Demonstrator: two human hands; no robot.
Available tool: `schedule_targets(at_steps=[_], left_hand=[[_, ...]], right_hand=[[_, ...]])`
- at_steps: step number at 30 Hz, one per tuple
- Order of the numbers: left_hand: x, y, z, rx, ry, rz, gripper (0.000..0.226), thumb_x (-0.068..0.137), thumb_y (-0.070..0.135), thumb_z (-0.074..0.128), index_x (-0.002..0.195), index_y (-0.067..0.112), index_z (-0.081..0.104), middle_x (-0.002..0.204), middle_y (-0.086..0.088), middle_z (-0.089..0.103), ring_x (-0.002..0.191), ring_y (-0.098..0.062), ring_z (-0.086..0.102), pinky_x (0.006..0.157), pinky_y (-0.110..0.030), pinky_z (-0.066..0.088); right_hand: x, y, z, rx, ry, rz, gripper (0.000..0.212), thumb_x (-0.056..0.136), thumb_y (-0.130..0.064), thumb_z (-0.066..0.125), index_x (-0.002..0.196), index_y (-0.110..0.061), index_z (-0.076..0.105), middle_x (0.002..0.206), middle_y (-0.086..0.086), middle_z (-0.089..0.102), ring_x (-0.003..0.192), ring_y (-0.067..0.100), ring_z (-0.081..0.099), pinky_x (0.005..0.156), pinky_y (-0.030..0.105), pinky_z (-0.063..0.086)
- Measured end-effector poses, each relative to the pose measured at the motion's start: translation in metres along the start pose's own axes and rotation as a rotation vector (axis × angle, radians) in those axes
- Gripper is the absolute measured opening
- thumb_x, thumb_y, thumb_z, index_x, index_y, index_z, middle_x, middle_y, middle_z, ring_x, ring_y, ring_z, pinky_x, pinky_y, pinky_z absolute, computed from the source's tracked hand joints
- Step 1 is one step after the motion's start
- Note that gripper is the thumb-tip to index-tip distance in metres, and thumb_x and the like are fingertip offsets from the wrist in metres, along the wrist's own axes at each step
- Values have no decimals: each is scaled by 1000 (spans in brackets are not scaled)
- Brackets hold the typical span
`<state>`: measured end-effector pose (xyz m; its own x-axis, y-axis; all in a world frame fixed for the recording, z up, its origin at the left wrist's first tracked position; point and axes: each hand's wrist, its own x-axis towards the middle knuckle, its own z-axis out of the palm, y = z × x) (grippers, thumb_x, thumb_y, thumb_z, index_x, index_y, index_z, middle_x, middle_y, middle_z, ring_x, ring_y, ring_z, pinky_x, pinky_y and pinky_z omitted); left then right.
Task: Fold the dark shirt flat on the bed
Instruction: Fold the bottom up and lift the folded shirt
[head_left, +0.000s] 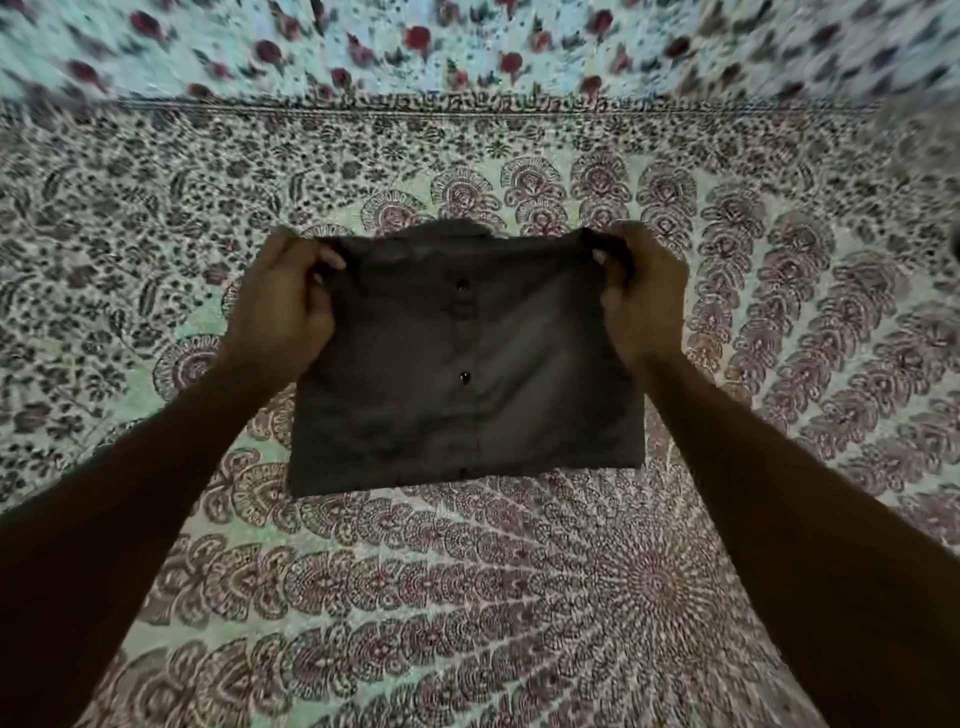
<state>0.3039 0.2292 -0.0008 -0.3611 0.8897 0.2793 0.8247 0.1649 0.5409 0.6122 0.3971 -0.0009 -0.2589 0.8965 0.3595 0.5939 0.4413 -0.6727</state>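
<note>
Shirt (467, 364) lies in the middle of the bed (467, 597), already reduced to a squarish packet with its button line running near to far down the centre and two buttons (464, 378) showing. Its near edge rests flat on the patterned sheet. The left hand (280, 301) has the far left corner and the right hand (641, 296) the far right corner, each with fingers curled and thumb pinching the cloth, so the far edge is stretched taut between them. A darker bit of cloth, probably the collar, peeks out just beyond that edge. Whether the far edge is raised off the sheet I cannot tell.

The step looks like a last fold or a final squaring. To do it well, keep equal tension in both hands so the far edge stays straight, and move both corners together to meet the near corners. Keep the button line centred, then release and smooth outward so no creases are trapped.
</note>
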Motion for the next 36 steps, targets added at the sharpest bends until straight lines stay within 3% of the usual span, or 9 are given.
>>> schedule_targets(at_steps=[4,7,11,16,19,24,31,34,36], left_hand=[[41,-12,21,91,-118,-165,30,94,-2,54,122,0,65,128,-25,53,115,-39,57,94,-33,42],[42,-5,33,245,-146,-277,32,99,16,58,129,5,61,150,-23,41,134,-45,48,110,-56,42],[-18,30,48,215,-63,-153,41,101,36,50,135,15,59,158,-13,41,140,-36,45,111,-58,42],[-76,21,84,390,-290,-115,69,101,66,31,163,39,25,176,2,12,161,-28,16,124,-58,24],[-74,12,96,405,-265,-150,71,100,68,28,165,42,14,177,6,5,162,-29,9,126,-60,17],[-75,10,102,401,-199,-205,72,98,72,31,164,48,12,177,8,2,163,-33,5,126,-61,13],[-72,12,108,418,-162,-249,76,94,76,35,163,53,11,177,8,-2,162,-38,2,126,-65,12],[-73,10,110,429,-147,-254,78,94,76,36,163,51,10,177,8,1,162,-38,5,126,-64,12],[-73,9,110,430,-130,-256,78,94,75,36,164,51,9,177,8,2,162,-37,7,125,-64,14]], right_hand=[[41,17,31,-23,-91,104,23,96,-3,56,115,-9,66,106,10,74,93,22,67,81,37,56],[50,23,47,-181,-188,191,38,95,-7,58,132,-14,61,126,12,67,116,32,63,95,48,54],[-6,-6,42,-344,-23,-33,39,96,-29,58,131,-11,62,140,17,55,129,38,51,103,52,45],[-82,-9,56,-476,-501,-61,63,99,-64,32,156,-36,38,173,2,16,160,28,11,120,61,21],[-71,8,76,-513,-588,-115,72,96,-78,20,161,-48,16,176,-2,-1,162,28,-5,126,62,10],[-41,25,88,-562,-556,-139,77,89,-89,24,159,-58,13,175,-5,1,162,27,-2,126,60,10],[-33,37,75,-578,-439,216,83,93,-86,20,164,-42,11,175,3,-6,161,35,-8,126,65,2],[-29,3,92,-541,-276,-6,77,104,-66,26,165,-18,22,175,12,5,161,36,-4,127,61,1],[-31,-16,116,-446,-416,-269,70,105,-60,30,164,-24,25,175,6,7,162,29,0,128,58,9]])
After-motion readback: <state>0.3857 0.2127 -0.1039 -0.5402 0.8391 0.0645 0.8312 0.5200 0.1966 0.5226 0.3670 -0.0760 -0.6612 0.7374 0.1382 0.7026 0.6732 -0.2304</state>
